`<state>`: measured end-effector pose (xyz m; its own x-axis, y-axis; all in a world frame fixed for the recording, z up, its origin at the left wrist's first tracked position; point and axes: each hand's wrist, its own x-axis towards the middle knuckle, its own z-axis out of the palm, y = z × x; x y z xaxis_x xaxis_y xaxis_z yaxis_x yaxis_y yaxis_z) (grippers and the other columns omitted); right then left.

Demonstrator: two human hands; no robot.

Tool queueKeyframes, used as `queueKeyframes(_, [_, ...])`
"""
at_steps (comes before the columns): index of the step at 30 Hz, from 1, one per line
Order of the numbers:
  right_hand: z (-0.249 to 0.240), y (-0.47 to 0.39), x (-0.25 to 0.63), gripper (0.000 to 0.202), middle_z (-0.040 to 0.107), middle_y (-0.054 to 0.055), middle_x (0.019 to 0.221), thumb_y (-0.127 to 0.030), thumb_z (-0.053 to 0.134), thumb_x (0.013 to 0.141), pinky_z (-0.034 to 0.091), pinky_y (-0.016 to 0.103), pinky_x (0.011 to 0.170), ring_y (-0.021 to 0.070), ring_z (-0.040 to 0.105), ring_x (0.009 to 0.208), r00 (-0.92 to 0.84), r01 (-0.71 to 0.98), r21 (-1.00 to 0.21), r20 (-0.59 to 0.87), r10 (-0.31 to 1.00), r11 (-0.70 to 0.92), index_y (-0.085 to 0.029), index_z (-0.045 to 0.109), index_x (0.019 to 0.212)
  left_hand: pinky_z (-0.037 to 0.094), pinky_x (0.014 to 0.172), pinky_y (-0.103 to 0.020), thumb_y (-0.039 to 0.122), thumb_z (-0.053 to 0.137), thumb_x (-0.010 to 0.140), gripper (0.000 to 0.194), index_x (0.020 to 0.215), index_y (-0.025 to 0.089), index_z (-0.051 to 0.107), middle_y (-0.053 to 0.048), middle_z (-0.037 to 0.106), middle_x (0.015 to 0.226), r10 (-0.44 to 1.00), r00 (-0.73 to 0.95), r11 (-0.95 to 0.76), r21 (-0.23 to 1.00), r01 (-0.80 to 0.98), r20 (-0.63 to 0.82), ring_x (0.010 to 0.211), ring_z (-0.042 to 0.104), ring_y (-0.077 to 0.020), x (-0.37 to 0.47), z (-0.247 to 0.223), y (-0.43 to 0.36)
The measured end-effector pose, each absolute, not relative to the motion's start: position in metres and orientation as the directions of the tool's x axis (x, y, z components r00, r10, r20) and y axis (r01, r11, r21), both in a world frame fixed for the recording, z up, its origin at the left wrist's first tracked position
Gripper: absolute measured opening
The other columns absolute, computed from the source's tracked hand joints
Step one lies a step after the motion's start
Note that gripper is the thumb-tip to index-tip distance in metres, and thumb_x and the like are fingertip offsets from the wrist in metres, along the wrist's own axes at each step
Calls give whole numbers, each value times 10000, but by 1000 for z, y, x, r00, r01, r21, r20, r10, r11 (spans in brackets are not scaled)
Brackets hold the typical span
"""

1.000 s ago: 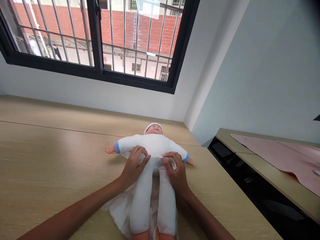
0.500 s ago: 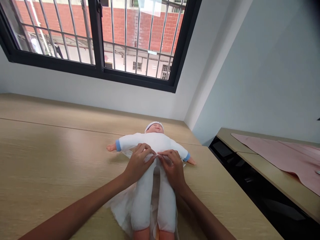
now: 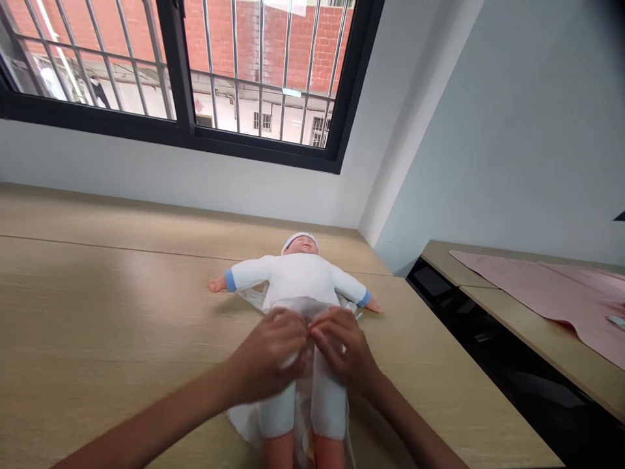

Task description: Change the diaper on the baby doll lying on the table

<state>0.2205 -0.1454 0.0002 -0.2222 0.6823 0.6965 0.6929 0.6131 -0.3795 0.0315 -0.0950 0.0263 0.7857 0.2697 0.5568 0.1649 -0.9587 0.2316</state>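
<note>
"Where's our doll (image 3: 303, 277)?"
"Face up on our worktop (image 3: 122, 312), arms spread."
"And our left hand (image 3: 271, 352) and right hand (image 3: 346, 345)?"
"Both pinch sheer cloth (image 3: 303, 304) at its hips, side by side."

Doll's suit (image 3: 301, 277) is showing matt cloth; sheer sheet (image 3: 244, 420) is looking crinkled; tabletop (image 3: 122, 312) is showing smooth, wood-like grain; black panel (image 3: 488, 345) is gleaming.
</note>
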Motion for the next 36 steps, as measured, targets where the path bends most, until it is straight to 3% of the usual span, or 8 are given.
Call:
queueKeyframes(3, [2, -170, 220, 197, 687, -13, 830, -201, 471, 945, 288, 479, 1126, 170, 627, 970, -477, 691, -298, 498, 725, 659, -224, 628, 828, 384, 1076, -436, 177, 494, 879, 167, 804, 225, 635, -28, 697, 889, 121, 935, -984, 163, 69, 334, 1024, 601, -205, 17, 28, -113])
queueKeyframes(10, [14, -192, 242, 107, 707, 6, 1005, -218, 562, 883, 264, 496, 1166, 206, 563, 1184, -583, 733, -223, 279, 763, 642, -246, 660, 915, 253, 1173, -535, 156, 591, 805, 176, 729, 275, 695, 7, 556, 1331, 272, 899, -932, 329, 156, 344, 1375, 348, -279, -16, 24, -97])
queueKeyframes(14, [12, -196, 255, 503, 655, 23, 1196, -54, 500, 770, 278, 485, 1161, 206, 522, 1248, -559, 761, -213, 266, 786, 613, -275, 584, 1214, 339, 1129, -511, 210, 608, 832, 146, 748, 274, 709, 29, 393, 1479, 353, 891, -876, 436, 208, 286, 1441, 210, -297, -29, 20, -90])
queueKeyframes(16, [8, -199, 256, 725, 600, 43, 1288, -6, 455, 678, 256, 497, 1167, 216, 479, 1291, -546, 781, -191, 251, 799, 594, -261, 474, 1356, 335, 1127, -506, 205, 604, 830, 161, 896, 303, 714, 33, 272, 1542, 407, 882, -828, 504, 247, 237, 1457, 159, -292, -33, 16, -89])
queueKeyframes(19, [1, -204, 253, 857, 566, 56, 1331, 11, 416, 609, 206, 519, 1175, 230, 414, 1342, -545, 790, -170, 244, 802, 589, -248, 390, 1426, 392, 1078, -502, 165, 647, 748, 586, 1284, 371, 535, -34, 218, 1553, 577, 787, -682, 658, 319, 217, 1451, 186, -298, -33, 8, -90])
queueKeyframes(24, [0, -207, 237, 692, 597, 51, 1287, 1, 470, 708, 176, 578, 1162, 250, 464, 1300, -536, 788, -155, 304, 788, 596, -284, 485, 1339, 511, 936, -463, 109, 589, 686, 839, 1439, 340, 302, -105, 458, 1407, 701, 697, -443, 859, 256, 154, 1260, 498, -288, -29, -1, -93])
queueKeyframes(29, [-2, -204, 232, 315, 664, 27, 1159, 5, 495, 794, 140, 602, 1165, 229, 528, 1232, -559, 776, -119, 322, 764, 619, -249, 614, 938, 449, 1002, -450, 120, 549, 710, 820, 1455, 313, 268, -87, 427, 1458, 663, 732, -437, 875, 207, 158, 1307, 451, -273, -31, 1, -94])
queueKeyframes(36, [-3, -206, 252, 334, 686, 9, 1092, -81, 497, 855, 241, 506, 1173, 201, 566, 1192, -500, 684, -398, 356, 790, 612, -271, 583, 1115, 465, 996, -382, 155, 560, 742, 646, 1350, 351, 468, -16, 485, 1403, 632, 766, -496, 820, 284, 117, 1275, 489, -240, -34, 6, -88])
